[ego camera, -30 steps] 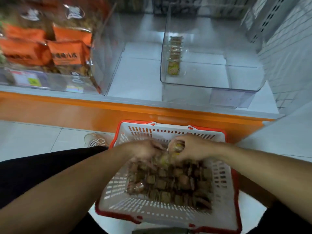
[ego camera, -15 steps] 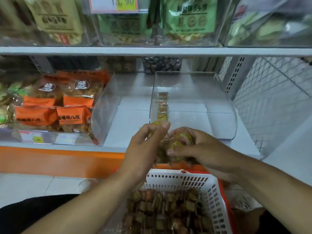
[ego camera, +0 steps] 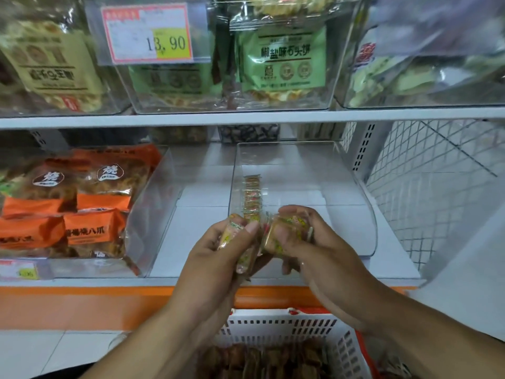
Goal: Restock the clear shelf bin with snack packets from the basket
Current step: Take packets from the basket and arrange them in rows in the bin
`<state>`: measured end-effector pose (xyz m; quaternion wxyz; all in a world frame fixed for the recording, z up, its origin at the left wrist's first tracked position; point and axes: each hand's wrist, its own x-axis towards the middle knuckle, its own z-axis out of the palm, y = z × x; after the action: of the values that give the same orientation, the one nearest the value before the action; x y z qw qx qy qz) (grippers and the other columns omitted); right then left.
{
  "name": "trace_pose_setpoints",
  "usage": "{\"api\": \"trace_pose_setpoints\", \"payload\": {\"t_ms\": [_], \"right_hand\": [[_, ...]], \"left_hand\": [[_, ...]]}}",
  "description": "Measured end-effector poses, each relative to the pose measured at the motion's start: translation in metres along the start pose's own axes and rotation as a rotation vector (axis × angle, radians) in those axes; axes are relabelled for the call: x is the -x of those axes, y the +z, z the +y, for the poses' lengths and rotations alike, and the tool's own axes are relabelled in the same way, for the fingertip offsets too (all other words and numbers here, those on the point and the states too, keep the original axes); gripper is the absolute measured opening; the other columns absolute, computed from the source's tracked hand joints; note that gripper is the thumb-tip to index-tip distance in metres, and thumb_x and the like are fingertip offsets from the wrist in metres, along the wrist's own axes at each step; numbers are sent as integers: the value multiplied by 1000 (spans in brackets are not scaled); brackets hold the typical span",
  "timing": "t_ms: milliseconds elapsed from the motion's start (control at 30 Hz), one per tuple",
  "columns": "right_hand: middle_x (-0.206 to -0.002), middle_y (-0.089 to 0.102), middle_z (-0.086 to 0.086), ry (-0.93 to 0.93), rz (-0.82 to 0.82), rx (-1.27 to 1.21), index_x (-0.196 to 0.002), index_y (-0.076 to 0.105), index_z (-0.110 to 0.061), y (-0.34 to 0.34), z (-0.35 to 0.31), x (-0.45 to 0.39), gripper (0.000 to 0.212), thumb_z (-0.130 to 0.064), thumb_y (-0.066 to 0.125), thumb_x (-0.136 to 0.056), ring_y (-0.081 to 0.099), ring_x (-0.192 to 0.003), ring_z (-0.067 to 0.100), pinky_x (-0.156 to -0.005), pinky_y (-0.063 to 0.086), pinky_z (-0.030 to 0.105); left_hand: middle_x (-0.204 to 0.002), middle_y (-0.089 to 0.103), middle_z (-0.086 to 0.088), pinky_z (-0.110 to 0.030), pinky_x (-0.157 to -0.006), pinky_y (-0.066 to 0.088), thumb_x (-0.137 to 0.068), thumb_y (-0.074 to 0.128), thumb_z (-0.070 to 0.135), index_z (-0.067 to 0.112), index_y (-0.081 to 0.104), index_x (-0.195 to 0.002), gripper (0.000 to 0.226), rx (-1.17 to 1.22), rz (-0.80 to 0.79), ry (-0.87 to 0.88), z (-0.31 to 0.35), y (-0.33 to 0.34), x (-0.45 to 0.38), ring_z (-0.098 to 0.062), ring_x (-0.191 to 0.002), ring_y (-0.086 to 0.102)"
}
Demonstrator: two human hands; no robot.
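The bin (ego camera: pixel 352 203) is clear plastic with a curved front wall and stands on the lower shelf, near its right end. Inside, a short row of small packets (ego camera: pixel 252 195) stands on edge along its left wall. More small yellow-printed packets (ego camera: pixel 287 231) are held in front of it. The white basket (ego camera: pixel 276 328) with red rim sits below the shelf's front edge, full of brown packets.

I am in a shop: snack bags (ego camera: pixel 284 61) at 12 o'clock, a price tag (ego camera: pixel 147 34) at 11 o'clock.
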<state>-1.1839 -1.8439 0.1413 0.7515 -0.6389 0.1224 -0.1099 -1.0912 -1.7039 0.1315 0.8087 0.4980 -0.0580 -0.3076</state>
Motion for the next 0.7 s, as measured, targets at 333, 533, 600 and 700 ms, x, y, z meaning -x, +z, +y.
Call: {"api": "trace_pose_setpoints", "payload": {"t_ms": [333,533,600,700], "right_hand": [[-107,69,13,128,93,-419,-131,58,1,15,-9,-11,61,-32,62,-80,61,-88,20,-65,43,28],[-107,77,0,59,186,-125,-109,75,-20,6,-8,-19,56,-54,76,-65,71,-98,13,-79,48,32],[-105,76,-4,28,218,-102,-111,74,-26,1,-10,-21,54,-54,79,-65,71,-89,6,-71,49,29],[-101,76,-8,16,226,-96,-119,71,-35,-9,-17,-26,60,-50,82,-62,69,-80,7,-67,51,23]], "left_hand": [[-97,72,-23,-46,-86,60,-54,83,7,12,62,-112,63,75,76,110,4,14,-5,-33,-84,73],[-89,75,-21,-40,-80,57,-76,73,-12,15,64,-103,39,0,167,187,6,13,-7,-33,-79,73],[-86,75,-18,-37,-77,60,-76,73,-13,15,65,-101,39,20,189,185,7,12,-10,-31,-77,74],[-86,73,-15,-34,-71,57,-74,73,-14,18,67,-95,39,30,225,193,9,8,-14,-27,-75,72]]}}
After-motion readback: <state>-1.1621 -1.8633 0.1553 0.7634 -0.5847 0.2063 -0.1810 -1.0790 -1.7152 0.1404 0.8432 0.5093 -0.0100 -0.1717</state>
